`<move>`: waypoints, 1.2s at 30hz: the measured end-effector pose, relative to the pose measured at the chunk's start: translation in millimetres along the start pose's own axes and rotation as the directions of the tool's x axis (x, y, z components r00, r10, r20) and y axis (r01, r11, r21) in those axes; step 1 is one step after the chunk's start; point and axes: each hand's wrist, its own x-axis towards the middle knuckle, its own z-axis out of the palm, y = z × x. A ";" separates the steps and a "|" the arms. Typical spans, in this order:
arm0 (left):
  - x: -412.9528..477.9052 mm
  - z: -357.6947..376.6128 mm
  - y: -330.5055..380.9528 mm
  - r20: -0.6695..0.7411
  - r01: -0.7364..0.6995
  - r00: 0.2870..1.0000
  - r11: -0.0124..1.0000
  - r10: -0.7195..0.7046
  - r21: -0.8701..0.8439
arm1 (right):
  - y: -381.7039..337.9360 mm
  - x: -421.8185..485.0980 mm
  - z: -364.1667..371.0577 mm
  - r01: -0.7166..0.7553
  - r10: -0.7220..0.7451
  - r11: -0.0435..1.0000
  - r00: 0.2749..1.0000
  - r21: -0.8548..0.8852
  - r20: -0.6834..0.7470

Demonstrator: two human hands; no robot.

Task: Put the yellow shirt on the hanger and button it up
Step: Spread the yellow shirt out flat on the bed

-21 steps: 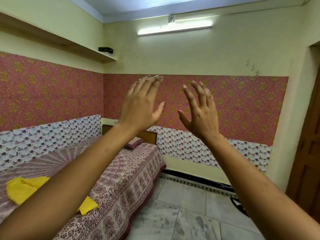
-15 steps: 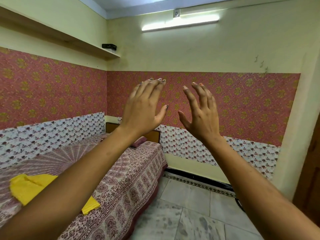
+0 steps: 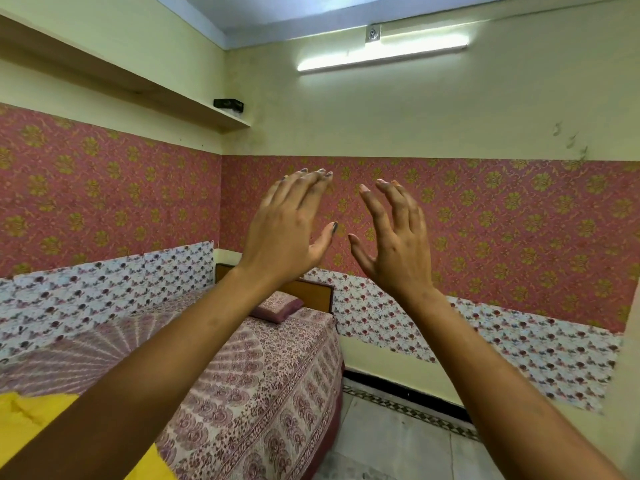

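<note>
The yellow shirt (image 3: pixel 24 420) lies crumpled on the bed at the lower left, partly hidden behind my left forearm. I see no hanger in this view. My left hand (image 3: pixel 287 223) and my right hand (image 3: pixel 394 237) are raised side by side in front of the wall, backs toward me, fingers straight and spread. Both hold nothing and are far above the shirt.
The bed (image 3: pixel 263 393) with a patterned cover runs along the left wall, a small pillow (image 3: pixel 275 304) at its far end. A high shelf (image 3: pixel 138 88) holds a small black box (image 3: pixel 228 103). Tiled floor (image 3: pixel 398 448) lies to the right of the bed.
The view has swung right and up a little, so the shirt slid toward the lower left corner. Both hands stay raised and spread.
</note>
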 end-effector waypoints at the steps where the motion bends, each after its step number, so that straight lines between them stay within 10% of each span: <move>1: 5.1 14.0 -11.6 -0.001 -0.001 1.000 1.000 0.001 0.003 | 3.0 4.7 20.3 -0.005 0.005 1.000 1.000 0.007 -0.004; 20: -4.9 191.5 -220.2 0.118 0.119 0.982 0.967 -0.148 0.225 | -43.4 42.1 343.6 0.018 0.004 0.904 0.999 0.428 -0.051; 36: -147.3 109.0 -403.8 0.095 0.316 0.810 0.567 -0.579 0.761 | -321.3 61.1 510.3 0.173 -0.191 0.404 0.976 0.898 -0.102</move>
